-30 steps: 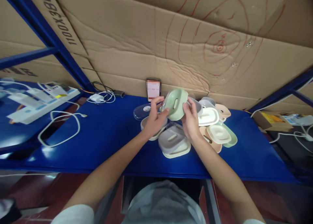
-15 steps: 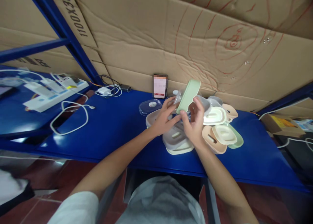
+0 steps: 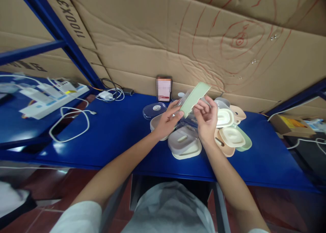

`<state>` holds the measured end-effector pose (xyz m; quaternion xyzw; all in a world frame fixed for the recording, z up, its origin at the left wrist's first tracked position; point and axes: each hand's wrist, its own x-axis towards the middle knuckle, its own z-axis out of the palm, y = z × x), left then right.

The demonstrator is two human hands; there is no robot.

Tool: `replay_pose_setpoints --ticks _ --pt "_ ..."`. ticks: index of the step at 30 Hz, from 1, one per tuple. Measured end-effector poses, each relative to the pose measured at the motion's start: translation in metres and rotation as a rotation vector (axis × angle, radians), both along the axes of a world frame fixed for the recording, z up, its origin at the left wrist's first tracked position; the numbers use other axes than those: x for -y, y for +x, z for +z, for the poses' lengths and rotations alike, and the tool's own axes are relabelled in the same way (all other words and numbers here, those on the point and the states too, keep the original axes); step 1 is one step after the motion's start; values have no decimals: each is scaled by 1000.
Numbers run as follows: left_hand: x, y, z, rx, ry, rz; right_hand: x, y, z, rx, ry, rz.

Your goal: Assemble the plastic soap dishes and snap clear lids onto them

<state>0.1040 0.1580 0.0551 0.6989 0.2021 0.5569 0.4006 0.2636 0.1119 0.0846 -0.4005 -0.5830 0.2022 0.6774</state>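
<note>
A light green plastic piece with a wavy edge (image 3: 195, 99) is tilted up above the table, a clear plastic part along its left side. My left hand (image 3: 169, 121) grips its lower left end, thumb in front. On the other side, my right hand (image 3: 207, 119) has bent, parted fingers close to the wavy edge; whether the fingertips touch it is unclear. Below the hands lies a grey slotted lid (image 3: 182, 139) on a cream plastic piece (image 3: 189, 155). Right of my right hand are a cream lid (image 3: 232, 137), a peach slotted piece (image 3: 225, 148) and a green piece (image 3: 246, 141).
A clear lid with a round sticker (image 3: 150, 112) lies left of the hands. Behind it a phone (image 3: 164, 89) leans on the cardboard wall (image 3: 132, 39). Cables, a white charger (image 3: 105, 95) and a power strip (image 3: 54, 102) occupy the left. A cardboard box (image 3: 292, 126) stands right.
The green piece has tipped over further toward the right. My right hand has moved slightly right, its fingers coming away from the piece's lower edge. My left hand still holds it.
</note>
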Motion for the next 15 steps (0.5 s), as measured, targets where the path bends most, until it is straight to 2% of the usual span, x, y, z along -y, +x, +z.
replay_pose_setpoints --ticks 3,7,10,15 --pt "1 0 1 -7 0 14 4 -1 5 10 -6 29" --pt "4 -1 3 -8 11 44 9 -6 8 48 1 -44" --pt "5 0 4 10 14 52 11 -7 6 12 70 -70" --pt "5 -1 10 114 -51 107 13 -9 6 -13 155 -33"
